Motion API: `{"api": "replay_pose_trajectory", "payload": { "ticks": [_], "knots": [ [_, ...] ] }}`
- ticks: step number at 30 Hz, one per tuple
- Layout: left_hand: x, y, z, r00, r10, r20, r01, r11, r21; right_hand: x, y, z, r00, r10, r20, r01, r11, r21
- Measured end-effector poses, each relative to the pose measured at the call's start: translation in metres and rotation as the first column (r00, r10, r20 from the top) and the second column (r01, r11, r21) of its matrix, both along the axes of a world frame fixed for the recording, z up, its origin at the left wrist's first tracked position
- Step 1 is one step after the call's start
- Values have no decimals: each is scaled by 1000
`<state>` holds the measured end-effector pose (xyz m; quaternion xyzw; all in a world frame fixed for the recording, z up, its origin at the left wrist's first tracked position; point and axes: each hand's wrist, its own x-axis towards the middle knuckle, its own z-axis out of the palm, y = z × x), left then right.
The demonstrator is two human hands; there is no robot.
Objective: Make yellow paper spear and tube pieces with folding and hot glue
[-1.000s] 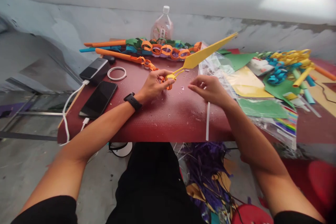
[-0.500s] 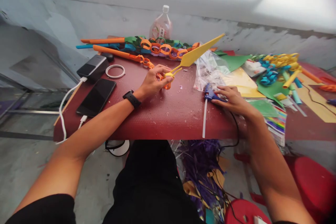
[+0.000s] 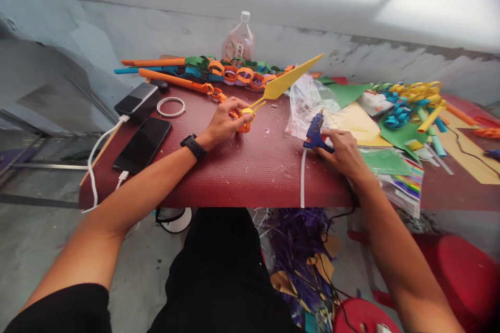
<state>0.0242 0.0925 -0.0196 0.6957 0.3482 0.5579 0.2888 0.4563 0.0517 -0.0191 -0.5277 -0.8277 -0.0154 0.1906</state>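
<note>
My left hand (image 3: 226,124), with a black watch on the wrist, pinches a small yellow and orange paper ring over the table. From that ring a yellow paper strip (image 3: 289,80) with a wide pointed end sticks up to the right. On the right, the fingers of my right hand (image 3: 346,153) are closed at the handle of a blue glue gun (image 3: 314,132), nozzle pointing up. A long whitish glue stick (image 3: 302,179) trails from the gun's back toward the table's front edge. My right fingertips are partly hidden behind the handle.
Paper chains (image 3: 246,75) and a plastic bottle (image 3: 239,41) line the table's back. A phone (image 3: 143,144), a power bank (image 3: 137,100) and a white ring (image 3: 171,106) are at left. A plastic bag (image 3: 307,101) and coloured papers (image 3: 353,122) lie at right; red stools (image 3: 464,270) stand below.
My right hand has taken the glue gun by its handle and tilted its nozzle upward. My left hand still holds the yellow paper piece, shifted slightly left in view.
</note>
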Motion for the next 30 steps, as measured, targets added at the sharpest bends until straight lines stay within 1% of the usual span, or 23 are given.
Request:
{"api": "replay_pose_trajectory", "payload": {
  "ticks": [2, 3, 4, 5, 6, 7, 9, 10, 12, 13, 14, 15, 17, 19, 21, 23, 24, 27, 30],
  "knots": [
    [0, 0, 0, 1000, -2, 5, 2, 1000, -8, -7, -7, 3, 994, -3, -109, 15, 994, 112],
    [0, 0, 0, 1000, -4, 6, 4, 1000, -9, -11, -9, 6, 981, -6, -196, 37, 987, 159],
    [0, 0, 0, 1000, -8, 7, 8, 1000, -9, -16, -11, 8, 951, -2, -310, 64, 979, 192],
    [0, 0, 0, 1000, -13, 6, 13, 1000, -10, -23, -12, 11, 898, 9, -441, 89, 975, 202],
    [0, 0, 0, 1000, -18, 7, 18, 1000, -12, -30, -12, 15, 822, 18, -569, 107, 977, 185],
    [0, 0, 0, 1000, -23, 8, 23, 1000, -16, -39, -13, 18, 727, 24, -686, 111, 982, 152],
    [0, 0, 0, 999, -33, 16, 34, 999, -27, -60, -14, 27, 533, 10, -846, 73, 996, 58],
    [0, 0, 0, 999, -40, 24, 41, 999, -34, -72, -14, 32, 437, 10, -899, 34, 999, 28],
    [1, -1, -1, 998, -48, 36, 50, 997, -52, -97, -17, 43, 251, -12, -968, -98, 994, -38],
    [1, -1, -1, 998, -49, 39, 52, 997, -61, -108, -18, 49, 183, -43, -982, -164, 984, -73],
    [1, -1, -1, 998, -48, 42, 51, 996, -69, -119, -18, 55, 151, -79, -985, -215, 970, -110],
    [1, -1, -1, 998, -47, 46, 50, 996, -73, -128, -17, 60, 157, -106, -982, -239, 961, -142],
    [1, -1, -1, 998, -47, 52, 51, 996, -68, -141, -13, 68, 190, -122, -974, -255, 952, -169],
    [1, -1, -1, 998, -43, 45, 46, 997, -56, -148, -6, 72, 235, -98, -967, -263, 951, -160],
    [0, -1, 0, 1000, -23, 8, 23, 999, -30, -153, 2, 71, 297, -61, -953, -267, 953, -145],
    [-1, -1, 0, 999, 2, -40, -2, 1000, 10, -155, 10, 65, 374, -39, -927, -244, 960, -139],
    [-1, -2, 0, 998, 13, -61, -11, 999, 33, -155, 13, 60, 398, -33, -917, -217, 968, -129],
    [-1, -3, 0, 993, 30, -112, -20, 996, 89, -154, 18, 41, 423, -27, -906, -148, 984, -98],
    [1, -6, 1, 989, 33, -145, -13, 991, 135, -149, 20, 25, 461, -2, -888, -138, 988, -74]
  ]
}}
